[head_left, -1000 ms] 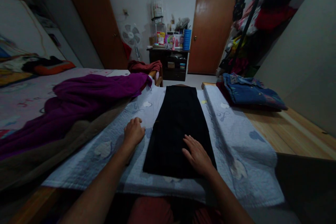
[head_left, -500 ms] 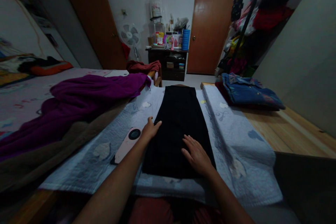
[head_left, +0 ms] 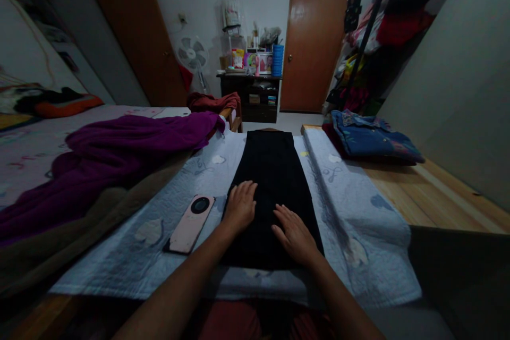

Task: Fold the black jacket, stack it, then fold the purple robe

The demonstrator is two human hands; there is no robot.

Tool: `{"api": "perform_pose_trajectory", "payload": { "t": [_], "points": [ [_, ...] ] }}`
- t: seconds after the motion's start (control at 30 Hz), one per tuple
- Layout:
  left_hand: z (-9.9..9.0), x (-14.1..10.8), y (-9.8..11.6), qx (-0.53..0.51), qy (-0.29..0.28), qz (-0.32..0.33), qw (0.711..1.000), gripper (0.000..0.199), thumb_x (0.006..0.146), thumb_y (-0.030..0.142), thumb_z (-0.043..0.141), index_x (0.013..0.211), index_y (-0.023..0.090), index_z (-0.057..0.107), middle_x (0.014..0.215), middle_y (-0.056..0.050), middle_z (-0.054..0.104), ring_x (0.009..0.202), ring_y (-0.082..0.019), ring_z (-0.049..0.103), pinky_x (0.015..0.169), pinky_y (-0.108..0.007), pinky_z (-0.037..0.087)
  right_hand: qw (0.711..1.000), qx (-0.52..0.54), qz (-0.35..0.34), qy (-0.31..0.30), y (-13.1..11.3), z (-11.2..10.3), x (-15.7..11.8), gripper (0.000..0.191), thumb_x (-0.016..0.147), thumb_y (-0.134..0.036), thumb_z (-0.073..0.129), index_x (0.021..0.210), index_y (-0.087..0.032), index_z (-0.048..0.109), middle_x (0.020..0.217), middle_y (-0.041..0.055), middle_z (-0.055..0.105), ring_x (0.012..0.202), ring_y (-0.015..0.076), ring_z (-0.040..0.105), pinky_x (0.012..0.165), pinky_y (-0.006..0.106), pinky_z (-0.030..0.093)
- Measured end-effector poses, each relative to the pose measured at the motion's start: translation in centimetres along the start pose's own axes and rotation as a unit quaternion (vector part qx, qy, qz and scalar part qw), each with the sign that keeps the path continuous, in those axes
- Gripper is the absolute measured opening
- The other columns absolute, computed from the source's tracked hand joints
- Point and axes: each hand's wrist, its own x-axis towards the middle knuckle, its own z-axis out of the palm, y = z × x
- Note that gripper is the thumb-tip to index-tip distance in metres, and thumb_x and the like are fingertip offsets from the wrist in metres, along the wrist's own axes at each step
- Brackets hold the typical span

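A black garment, folded into a long flat shape, lies lengthwise in front of me on a pale quilted cloth. My left hand rests flat on its left side, fingers stretched out. On the right side of the garment my right hand also lies flat, palm down, its fingers pointing away from me. Neither hand grips anything. A pink smartphone with a round black camera ring lies on the quilted cloth, left of my left forearm.
A purple blanket spreads over the bed at left. Folded blue denim clothing sits on the wooden surface at right. Farther back stand a fan, a dark cabinet with items on it, and a wooden door.
My left hand has moved from the garment's left edge onto its top, its fingers now lying flat. My right hand stays nearly in place. The view has shifted slightly.
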Motion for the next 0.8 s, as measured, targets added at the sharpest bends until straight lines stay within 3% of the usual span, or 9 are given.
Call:
{"api": "perform_pose_trajectory", "payload": {
  "t": [0.07,0.17,0.33,0.47,0.67,0.8],
  "points": [
    [0.5,-1.1,0.6,-0.056,-0.088,0.073,0.992,0.047,0.088,0.021,0.049,0.135,0.025,0.047,0.144,-0.008,0.047,0.138,-0.023,0.035,0.116,-0.042,0.023,1.000,-0.004,-0.003,0.012,0.0,0.2,-0.1,0.050,0.096,-0.043,0.039,0.137,-0.017,0.049,0.148,0.0079,0.042,0.139,0.0231,0.033,0.115,0.044,0.028],
    [1.3,-2.5,0.8,-0.082,-0.165,0.100,0.978,0.046,0.092,0.032,0.047,0.138,0.026,0.046,0.150,-0.006,0.041,0.141,-0.022,0.030,0.116,-0.044,0.023,0.999,-0.013,-0.012,0.037,0.0,0.5,-0.4,0.049,0.095,-0.042,0.042,0.135,-0.015,0.052,0.145,0.0097,0.046,0.137,0.0235,0.038,0.114,0.044,0.030],
    [1.6,-3.2,0.9,-0.050,-0.172,0.097,0.979,0.049,0.095,0.036,0.042,0.142,0.022,0.040,0.154,-0.007,0.034,0.144,-0.023,0.024,0.117,-0.046,0.021,0.997,-0.031,-0.015,0.064,-0.3,0.8,-0.7,0.043,0.095,-0.034,0.043,0.132,-0.015,0.054,0.142,0.0104,0.050,0.134,0.0240,0.041,0.112,0.043,0.032],
    [1.7,-3.2,1.0,-0.042,-0.156,0.103,0.981,0.047,0.096,0.035,0.042,0.141,0.022,0.042,0.153,-0.007,0.034,0.143,-0.024,0.025,0.116,-0.047,0.021,0.999,-0.016,-0.015,0.030,-0.4,0.4,-1.3,0.046,0.093,-0.035,0.046,0.134,-0.014,0.052,0.143,0.0119,0.048,0.135,0.0255,0.040,0.112,0.045,0.031],
    [-0.1,-3.7,1.2,-0.108,-0.147,0.103,0.978,0.044,0.096,0.041,0.040,0.135,0.021,0.050,0.147,-0.008,0.044,0.139,-0.022,0.034,0.116,-0.045,0.024,1.000,0.006,-0.018,0.008,0.2,0.0,-3.6,0.091,0.069,-0.036,0.072,0.146,-0.011,0.032,0.151,0.0182,0.034,0.142,0.0319,0.025,0.115,0.053,0.025],
    [-1.9,-4.9,1.8,-0.145,-0.180,0.130,0.964,0.068,0.079,0.055,0.064,0.136,0.022,0.048,0.148,-0.010,0.042,0.139,-0.028,0.032,0.115,-0.050,0.023,1.000,0.005,-0.017,0.014,0.9,0.1,-4.8,0.080,0.068,-0.021,0.068,0.142,-0.010,0.038,0.149,0.0196,0.037,0.140,0.0308,0.031,0.114,0.052,0.026]
  ]
}}
